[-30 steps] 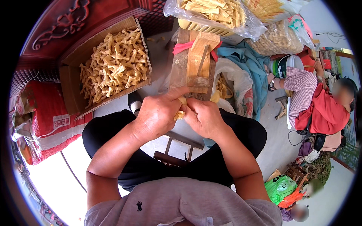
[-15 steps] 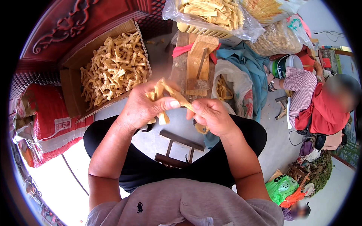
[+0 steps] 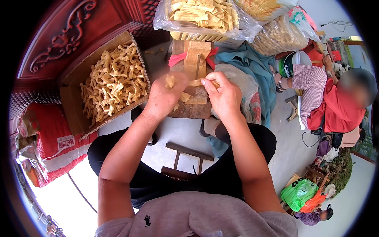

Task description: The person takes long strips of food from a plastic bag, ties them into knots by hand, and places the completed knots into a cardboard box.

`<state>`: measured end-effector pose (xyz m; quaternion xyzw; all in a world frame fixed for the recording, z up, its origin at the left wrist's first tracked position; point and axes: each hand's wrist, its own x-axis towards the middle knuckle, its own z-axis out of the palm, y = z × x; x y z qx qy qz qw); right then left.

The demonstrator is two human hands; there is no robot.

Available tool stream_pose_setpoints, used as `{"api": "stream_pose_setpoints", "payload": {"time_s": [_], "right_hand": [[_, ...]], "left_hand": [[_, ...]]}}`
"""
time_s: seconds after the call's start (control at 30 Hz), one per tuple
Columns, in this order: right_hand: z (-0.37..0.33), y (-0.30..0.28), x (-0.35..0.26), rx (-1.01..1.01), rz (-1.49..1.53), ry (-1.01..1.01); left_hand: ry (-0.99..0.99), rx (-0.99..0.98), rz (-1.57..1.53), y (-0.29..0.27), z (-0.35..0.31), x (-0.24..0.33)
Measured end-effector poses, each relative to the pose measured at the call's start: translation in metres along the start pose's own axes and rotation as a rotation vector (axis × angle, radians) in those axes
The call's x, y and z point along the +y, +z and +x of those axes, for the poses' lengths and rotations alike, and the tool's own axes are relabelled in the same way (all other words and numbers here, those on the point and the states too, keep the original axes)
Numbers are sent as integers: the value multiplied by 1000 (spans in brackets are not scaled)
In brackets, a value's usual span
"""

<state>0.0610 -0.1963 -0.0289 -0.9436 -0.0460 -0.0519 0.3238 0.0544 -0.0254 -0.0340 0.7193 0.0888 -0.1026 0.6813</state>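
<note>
A pale yellow strip point(image 3: 195, 83), which looks like bean curd skin, stretches between my hands over the low wooden bench point(image 3: 189, 113). My left hand point(image 3: 166, 96) is closed on its left part, where yellow folds and ends stick out; motion smears those fingers. My right hand point(image 3: 226, 94) pinches the other end between thumb and bent fingers. Just beyond my hands, a wooden block point(image 3: 202, 51) with a thin upright bar point(image 3: 197, 66) is fixed on the bench, with red cloth point(image 3: 176, 59) around it. Knotted yellow pieces point(image 3: 114, 81) fill a cardboard box point(image 3: 71, 96) at the left.
A lined yellow basket point(image 3: 197, 36) of flat strips point(image 3: 203, 15) stands behind the bench. Plastic bags point(image 3: 278, 35) and teal cloth point(image 3: 262, 71) lie to the right. A small wooden stool point(image 3: 189, 151) is between my legs. A person in red point(image 3: 339, 108) sits at the far right.
Both hands have moved forward, away from my body, to over the bench near the upright bar. The strip went with them and is still held at both ends.
</note>
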Motion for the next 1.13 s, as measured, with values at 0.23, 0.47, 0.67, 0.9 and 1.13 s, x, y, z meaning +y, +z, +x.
{"api": "stream_pose_setpoints", "payload": {"time_s": [0.23,0.47,0.67,0.9,1.13], "right_hand": [[-7,-1,1,193,86,-171],[-31,0,-36,-38,232,-660],[-28,-21,-26,96,452,-842],[-20,-31,-19,64,409,-644],[-49,-2,-20,-640,1048,161]], "left_hand": [[-57,163,118,-12,-5,2],[-275,-55,-367,-5,-58,-1],[-434,-522,-228,-4,-75,13],[-443,-1163,-468,-21,-80,32],[727,-429,994,-31,-68,42]]}}
